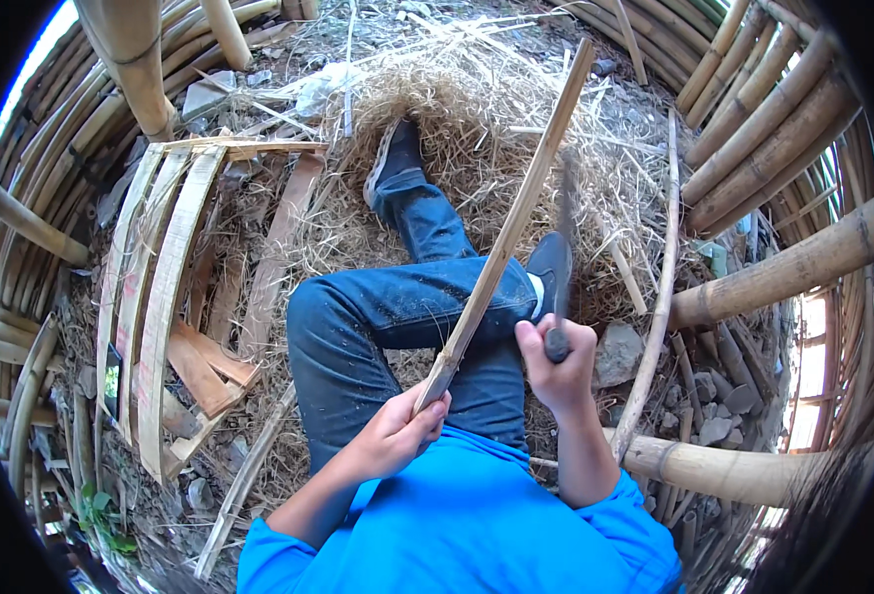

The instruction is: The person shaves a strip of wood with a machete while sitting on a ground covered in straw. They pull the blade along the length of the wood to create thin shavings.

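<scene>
My left hand (402,428) grips the near end of a long bamboo strip (516,213) that slants up and away to the right over my crossed legs in blue jeans (388,317). My right hand (556,361) is closed on the dark handle of a knife (563,238); its blade points up, just right of the strip and blurred. I sit on a heap of dry straw (457,119).
A bundle of split bamboo slats (155,287) lies to my left, with short wooden boards (204,371) beside it. Thick bamboo poles (783,272) lie on the right, another pole (724,470) near my right elbow. A thin curved stick (660,287) and stones (620,351) sit to the right.
</scene>
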Demonstrator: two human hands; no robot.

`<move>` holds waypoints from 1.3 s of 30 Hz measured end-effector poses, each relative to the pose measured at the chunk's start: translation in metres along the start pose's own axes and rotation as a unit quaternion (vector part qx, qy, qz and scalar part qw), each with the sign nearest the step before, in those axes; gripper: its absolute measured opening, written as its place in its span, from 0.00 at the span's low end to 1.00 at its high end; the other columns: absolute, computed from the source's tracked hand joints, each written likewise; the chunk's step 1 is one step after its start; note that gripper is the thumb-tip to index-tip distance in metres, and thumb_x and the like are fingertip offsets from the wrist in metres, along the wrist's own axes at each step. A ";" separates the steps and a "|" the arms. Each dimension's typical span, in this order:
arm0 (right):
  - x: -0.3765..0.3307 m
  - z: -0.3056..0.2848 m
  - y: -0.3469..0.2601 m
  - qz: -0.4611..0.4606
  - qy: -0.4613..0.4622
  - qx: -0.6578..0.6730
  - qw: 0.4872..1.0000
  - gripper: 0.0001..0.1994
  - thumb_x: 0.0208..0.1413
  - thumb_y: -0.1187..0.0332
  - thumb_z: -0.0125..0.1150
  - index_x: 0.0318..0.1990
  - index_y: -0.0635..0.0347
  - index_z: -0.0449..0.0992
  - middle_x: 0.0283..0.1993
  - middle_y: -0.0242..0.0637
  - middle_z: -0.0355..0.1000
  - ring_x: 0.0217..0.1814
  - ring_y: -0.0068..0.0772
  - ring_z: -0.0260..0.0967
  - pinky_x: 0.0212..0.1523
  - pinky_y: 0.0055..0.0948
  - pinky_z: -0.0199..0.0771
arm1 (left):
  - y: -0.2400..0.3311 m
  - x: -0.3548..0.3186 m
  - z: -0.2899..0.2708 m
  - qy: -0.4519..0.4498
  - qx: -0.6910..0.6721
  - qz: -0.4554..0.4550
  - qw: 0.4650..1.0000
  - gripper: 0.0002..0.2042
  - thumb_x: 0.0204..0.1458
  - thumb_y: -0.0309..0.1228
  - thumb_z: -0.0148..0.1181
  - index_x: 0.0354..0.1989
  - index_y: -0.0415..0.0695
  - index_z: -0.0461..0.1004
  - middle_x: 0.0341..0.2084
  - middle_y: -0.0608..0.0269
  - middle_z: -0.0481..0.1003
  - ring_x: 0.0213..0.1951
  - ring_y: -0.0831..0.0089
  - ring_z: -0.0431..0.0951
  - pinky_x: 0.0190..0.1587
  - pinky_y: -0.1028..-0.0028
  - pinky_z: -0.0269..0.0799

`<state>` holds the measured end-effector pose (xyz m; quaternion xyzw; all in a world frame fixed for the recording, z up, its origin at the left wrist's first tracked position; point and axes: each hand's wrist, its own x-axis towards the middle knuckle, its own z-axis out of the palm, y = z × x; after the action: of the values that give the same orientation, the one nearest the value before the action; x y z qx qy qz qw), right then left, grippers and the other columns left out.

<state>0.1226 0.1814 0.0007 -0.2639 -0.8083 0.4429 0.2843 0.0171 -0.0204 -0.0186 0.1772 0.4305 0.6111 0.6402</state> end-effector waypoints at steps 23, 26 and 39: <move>0.014 -0.008 -0.006 -0.070 -0.080 -0.283 0.953 0.08 0.40 0.67 0.60 0.17 0.59 0.72 0.17 0.48 0.69 0.25 0.54 0.72 0.27 0.44 0.73 | -0.009 0.005 -0.003 0.155 0.414 0.152 0.884 0.05 0.58 0.26 0.50 0.39 0.39 0.63 0.18 0.39 0.71 0.25 0.40 0.74 0.25 0.51 0.66; 0.040 -0.026 0.011 -0.005 -0.020 -0.359 0.933 0.07 0.40 0.66 0.60 0.18 0.58 0.72 0.18 0.48 0.69 0.24 0.53 0.72 0.28 0.45 0.73 | -0.011 -0.004 -0.004 0.146 0.411 0.119 0.892 0.05 0.57 0.25 0.50 0.39 0.39 0.63 0.18 0.40 0.70 0.26 0.41 0.74 0.25 0.52 0.65; 0.021 -0.012 0.007 -0.130 -0.076 -0.331 0.932 0.06 0.39 0.66 0.59 0.22 0.58 0.76 0.18 0.48 0.71 0.23 0.51 0.73 0.31 0.42 0.75 | -0.032 -0.004 -0.003 0.145 0.411 0.140 0.889 0.04 0.57 0.24 0.50 0.39 0.40 0.63 0.17 0.40 0.70 0.26 0.41 0.74 0.25 0.53 0.65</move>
<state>0.1170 0.2060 0.0044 -0.2013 -0.9555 0.1281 0.1736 0.0355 -0.0314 -0.0429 0.3928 0.7016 0.4818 0.3483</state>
